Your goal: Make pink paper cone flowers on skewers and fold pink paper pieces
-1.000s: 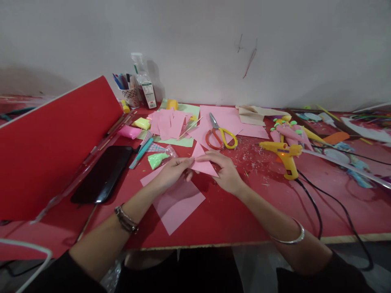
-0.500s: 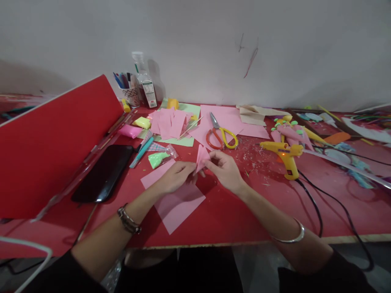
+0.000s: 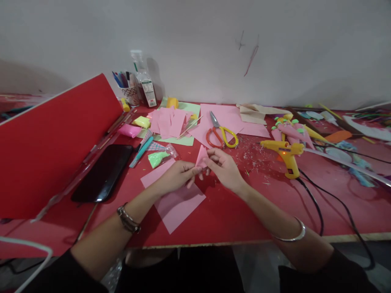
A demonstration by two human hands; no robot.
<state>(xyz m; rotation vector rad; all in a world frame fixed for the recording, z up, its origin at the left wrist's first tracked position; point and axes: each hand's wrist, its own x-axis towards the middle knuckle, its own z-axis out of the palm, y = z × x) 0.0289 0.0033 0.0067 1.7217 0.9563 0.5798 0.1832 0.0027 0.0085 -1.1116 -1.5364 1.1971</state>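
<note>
Both hands meet over the middle of the red table. My left hand and my right hand pinch a small folded pink paper piece between their fingertips, its point standing up. Under the left hand a flat pink paper sheet lies on the table. Each wrist wears a bracelet.
Scissors with yellow and orange handles lie on pink sheets behind the hands. A yellow glue gun stands to the right, its black cord trailing to the table edge. A black phone and a tilted red board are at left; pen cup and bottle at the back.
The pink triangle held flat between the hands has been folded up into a smaller, narrower piece. The hands drew closer together and barely shifted place.
</note>
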